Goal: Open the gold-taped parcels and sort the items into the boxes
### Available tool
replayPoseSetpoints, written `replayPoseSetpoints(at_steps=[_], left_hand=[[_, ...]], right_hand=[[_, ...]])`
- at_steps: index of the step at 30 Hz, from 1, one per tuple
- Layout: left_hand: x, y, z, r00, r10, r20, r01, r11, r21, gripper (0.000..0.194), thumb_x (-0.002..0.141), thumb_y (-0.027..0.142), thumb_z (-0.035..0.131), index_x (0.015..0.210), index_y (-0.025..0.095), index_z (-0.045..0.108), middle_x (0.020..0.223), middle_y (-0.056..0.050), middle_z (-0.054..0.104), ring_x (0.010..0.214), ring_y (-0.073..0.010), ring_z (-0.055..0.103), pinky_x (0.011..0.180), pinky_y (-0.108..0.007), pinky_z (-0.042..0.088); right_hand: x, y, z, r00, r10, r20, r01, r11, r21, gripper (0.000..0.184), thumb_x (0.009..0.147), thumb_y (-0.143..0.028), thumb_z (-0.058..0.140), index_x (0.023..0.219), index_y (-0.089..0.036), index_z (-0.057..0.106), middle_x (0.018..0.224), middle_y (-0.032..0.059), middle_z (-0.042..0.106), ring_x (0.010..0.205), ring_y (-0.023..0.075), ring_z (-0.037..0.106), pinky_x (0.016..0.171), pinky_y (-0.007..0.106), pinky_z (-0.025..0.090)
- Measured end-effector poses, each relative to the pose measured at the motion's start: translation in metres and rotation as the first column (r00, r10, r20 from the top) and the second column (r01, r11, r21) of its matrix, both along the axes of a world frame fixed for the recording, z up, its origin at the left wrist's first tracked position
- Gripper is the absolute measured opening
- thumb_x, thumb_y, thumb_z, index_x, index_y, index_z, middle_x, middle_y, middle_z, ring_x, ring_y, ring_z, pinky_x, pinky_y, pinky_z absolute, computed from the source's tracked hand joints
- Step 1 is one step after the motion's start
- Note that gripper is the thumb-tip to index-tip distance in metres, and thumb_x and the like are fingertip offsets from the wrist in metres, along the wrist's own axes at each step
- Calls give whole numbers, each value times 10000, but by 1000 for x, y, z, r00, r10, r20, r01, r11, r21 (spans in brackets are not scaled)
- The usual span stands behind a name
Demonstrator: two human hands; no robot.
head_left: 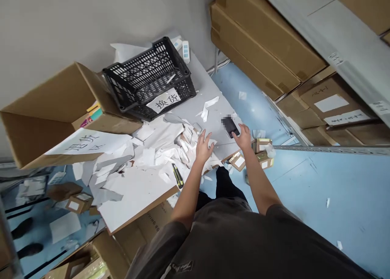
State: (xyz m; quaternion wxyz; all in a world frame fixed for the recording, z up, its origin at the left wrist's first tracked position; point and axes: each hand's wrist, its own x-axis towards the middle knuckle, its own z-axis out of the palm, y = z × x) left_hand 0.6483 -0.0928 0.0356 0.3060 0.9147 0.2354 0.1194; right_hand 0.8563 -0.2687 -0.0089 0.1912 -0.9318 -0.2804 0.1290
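My left hand (pixel 204 148) hovers over the right end of a heap of torn white paper (pixel 158 149), its fingers spread and holding nothing. My right hand (pixel 243 137) is at the table's right edge, fingers apart. Its thumb reaches the lower corner of a black phone-like device (pixel 232 128) lying on the table; whether it touches is hard to tell. Part of that device is blurred out. A yellow and black utility knife (pixel 177 176) lies near the front edge, left of my left forearm. A white paper strip (pixel 209 107) rests beyond my hands on the grey-white table (pixel 131 197).
Behind the paper stands a black plastic crate (pixel 149 76) with a paper label. An open cardboard box (pixel 70 112) tilts at the left. Small boxes (pixel 264 153) sit on the blue floor by the right edge. Shelving with large cartons (pixel 258 47) borders the right.
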Motion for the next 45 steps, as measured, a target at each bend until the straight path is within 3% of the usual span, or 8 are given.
replayPoseSetpoints(at_steps=[4,8,13,22,26,34,39,45], left_hand=[[30,-5,-32,999,8,-49,-10,999,-46,524,1021,291,569,1536,214,511,1705,-155,328,1568,-332,352,1246,-516,395],[38,-9,-49,994,49,-94,-55,996,-71,518,1032,304,548,1542,225,500,1738,-145,266,1583,-334,328,1243,-516,404],[37,-10,-55,990,72,-118,-81,994,-78,510,1040,313,541,1540,225,497,1740,-146,263,1583,-336,328,1238,-516,413],[30,-10,-50,990,94,-105,-101,993,-61,515,1027,297,584,1531,238,499,1720,-156,303,1551,-343,380,1204,-537,448],[19,-8,-32,990,103,-96,-106,994,-31,528,1023,280,583,1542,247,489,1711,-147,322,1562,-328,365,1217,-545,433],[-49,11,31,981,193,-27,-192,980,55,547,998,277,600,1536,235,505,1687,-149,370,1553,-326,366,1246,-549,378],[-153,24,73,954,301,-2,-299,947,114,568,983,313,627,1535,233,518,1643,-141,434,1530,-325,390,1246,-531,376],[-341,32,107,875,484,6,-479,863,162,566,964,326,653,1512,229,548,1624,-137,474,1518,-337,402,1221,-523,397]], right_hand=[[31,12,-53,994,-51,-92,47,998,-52,742,975,-541,507,1598,-159,380,1656,220,351,1550,422,239,1190,616,337],[39,21,-82,990,-38,-139,20,992,-128,795,954,-563,528,1621,-179,328,1712,214,248,1576,455,140,1202,668,263],[35,30,-91,988,-59,-145,34,985,-172,816,930,-511,566,1621,-156,314,1730,219,178,1566,469,114,1204,670,254],[33,32,-95,994,-107,-20,105,991,-78,689,940,-569,531,1509,-186,465,1649,220,358,1525,439,272,1173,643,330],[26,26,-67,998,-52,25,53,998,-18,719,940,-570,543,1530,-169,458,1641,234,375,1518,437,307,1171,628,351],[-50,36,31,983,115,146,-133,984,119,692,943,-528,569,1538,-184,491,1636,205,402,1535,399,311,1179,610,367],[-142,73,84,936,240,255,-299,928,222,651,952,-510,561,1513,-183,527,1589,210,453,1501,385,368,1168,612,387],[-298,133,123,817,491,303,-566,783,257,659,943,-495,574,1530,-199,518,1589,191,472,1495,377,390,1165,598,411]])
